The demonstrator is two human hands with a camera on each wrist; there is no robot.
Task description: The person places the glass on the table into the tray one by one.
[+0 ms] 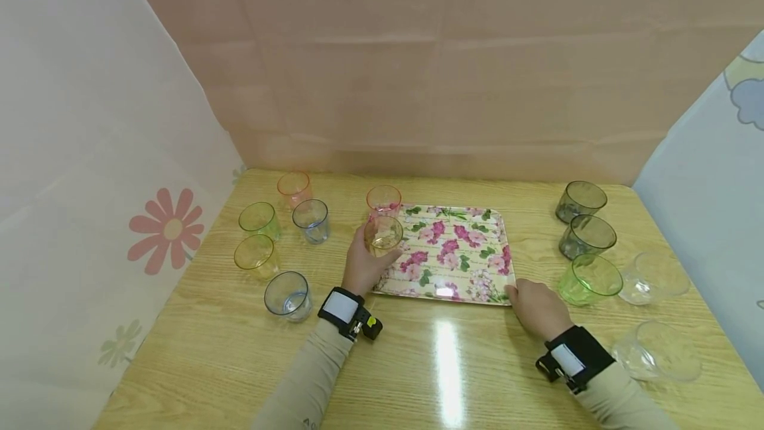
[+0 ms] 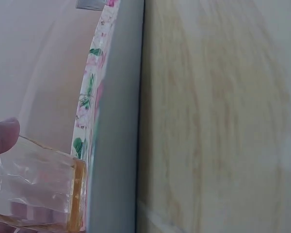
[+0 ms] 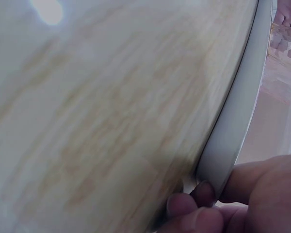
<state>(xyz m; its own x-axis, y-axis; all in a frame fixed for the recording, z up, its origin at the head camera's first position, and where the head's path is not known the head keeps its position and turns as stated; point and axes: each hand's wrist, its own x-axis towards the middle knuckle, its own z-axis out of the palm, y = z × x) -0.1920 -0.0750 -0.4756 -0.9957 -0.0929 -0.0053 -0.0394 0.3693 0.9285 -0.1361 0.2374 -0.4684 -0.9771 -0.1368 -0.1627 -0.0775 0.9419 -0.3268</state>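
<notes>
My left hand [image 1: 365,263] grips a clear yellow glass tumbler [image 1: 384,244] at the left side of a flower-patterned tray [image 1: 444,284]. In the left wrist view, the tumbler [image 2: 39,179] stands base toward the tray, with my thumb [image 2: 2,137] at its rim. A pink tumbler [image 1: 383,196] is just behind it, at the tray's back left corner. My right hand [image 1: 540,309] pinches the tray's front right corner. In the right wrist view, thumb and fingers [image 3: 194,221] close round the tray's pale rim [image 3: 233,126].
On the left of the table stand several tumblers: pink [image 1: 295,186], green [image 1: 259,219], yellow [image 1: 256,254] and bluish ones [image 1: 288,297]. To the right are dark grey tumblers [image 1: 587,236], a green one [image 1: 589,277] and clear ones [image 1: 656,354]. A draped wall [image 1: 442,105] rises behind.
</notes>
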